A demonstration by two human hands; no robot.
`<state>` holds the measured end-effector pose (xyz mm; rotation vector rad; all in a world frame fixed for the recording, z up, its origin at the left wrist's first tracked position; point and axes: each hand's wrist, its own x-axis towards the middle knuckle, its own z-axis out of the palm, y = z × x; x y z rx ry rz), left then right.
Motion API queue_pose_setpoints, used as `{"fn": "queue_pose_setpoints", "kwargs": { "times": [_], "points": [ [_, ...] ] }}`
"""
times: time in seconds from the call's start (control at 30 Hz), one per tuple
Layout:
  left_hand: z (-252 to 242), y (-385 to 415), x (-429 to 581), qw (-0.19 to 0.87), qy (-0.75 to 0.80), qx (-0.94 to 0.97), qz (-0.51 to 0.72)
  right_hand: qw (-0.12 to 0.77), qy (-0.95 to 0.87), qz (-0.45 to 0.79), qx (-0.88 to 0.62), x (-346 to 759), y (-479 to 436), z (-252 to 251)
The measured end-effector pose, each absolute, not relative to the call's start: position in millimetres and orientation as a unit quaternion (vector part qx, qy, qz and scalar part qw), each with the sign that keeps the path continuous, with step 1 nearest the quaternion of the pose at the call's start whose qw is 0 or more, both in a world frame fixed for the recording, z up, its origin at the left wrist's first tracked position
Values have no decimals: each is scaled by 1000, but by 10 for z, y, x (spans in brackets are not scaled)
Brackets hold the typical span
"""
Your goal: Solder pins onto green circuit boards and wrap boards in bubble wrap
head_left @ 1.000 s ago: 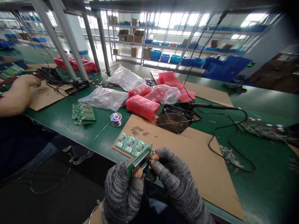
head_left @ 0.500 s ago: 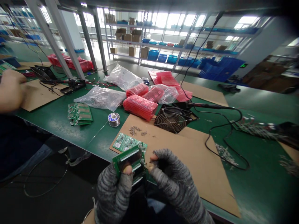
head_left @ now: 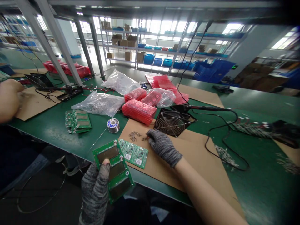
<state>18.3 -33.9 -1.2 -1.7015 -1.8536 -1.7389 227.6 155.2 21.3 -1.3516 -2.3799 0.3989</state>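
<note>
My left hand [head_left: 96,187], in a grey knitted fingerless glove, grips a green circuit board [head_left: 117,170] with three dark rectangular displays, the thumb lying over its face. The board is tilted up in front of the table edge. My right hand [head_left: 162,145], gloved alike, reaches over the cardboard sheet [head_left: 178,165] with its fingertips together at a few small metal parts [head_left: 143,138]. Whether a part is between them is too small to see. Another pile of small metal parts [head_left: 134,135] lies just left. A second green board panel [head_left: 133,153] rests flat on the cardboard's near left edge.
A solder spool [head_left: 113,125] and stacked boards [head_left: 79,121] stand left. Behind lie red bubble-wrap bundles [head_left: 139,112], clear bags [head_left: 99,104] and a black fan [head_left: 172,122]. A soldering iron [head_left: 208,108] trails its cable to the right. A co-worker's hand [head_left: 10,98] is far left.
My right hand has left the board and moved forward to the small metal parts. My left hand has lowered leftward, turning the board so its displays face me.
</note>
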Motion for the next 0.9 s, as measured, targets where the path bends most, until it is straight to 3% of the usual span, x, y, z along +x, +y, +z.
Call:
{"fn": "queue_pose_setpoints", "kwargs": {
  "times": [0.23,0.47,0.7,0.9],
  "points": [
    [-34,-312,110,113,-602,-589,-527,104,-874,120,-459,2214,1570,316],
    [59,-255,147,13,-624,-527,-576,65,-878,112,-460,2230,1597,294],
    [68,-296,158,24,-635,-520,-571,68,-872,96,-475,2149,1711,389],
    [85,-307,170,6,-644,-512,-568,-10,-875,93,-475,1905,1865,532]
  ]
}}
